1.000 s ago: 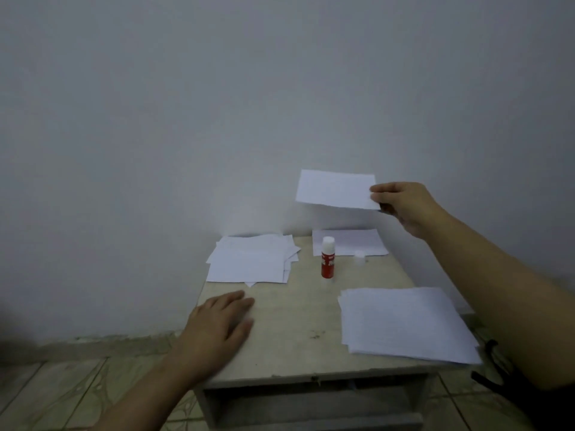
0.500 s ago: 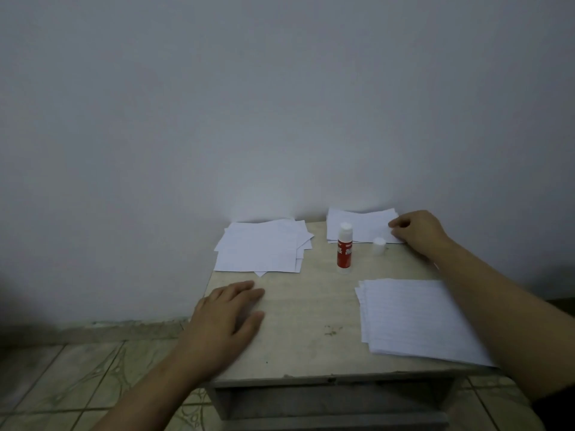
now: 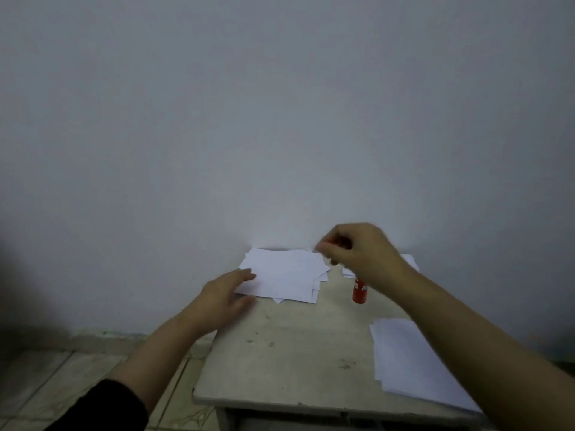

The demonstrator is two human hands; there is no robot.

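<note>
While I watch from afar, left hand (image 3: 228,293) with straight fingers touching the paper pile (image 3: 283,275) far on the table (image 3: 280,353), right hand (image 3: 357,253) curled over its far corner, blurred, any pinch I cannot tell, glue stick (image 3: 360,292) beside.

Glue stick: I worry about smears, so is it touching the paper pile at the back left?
Apart: the head view shows bare tabletop between the glue stick and the paper pile.

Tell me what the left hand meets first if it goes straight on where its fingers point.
The pile of white sheets: fingertips of the left hand seem to touch its left edge, though depth is unclear.
</note>
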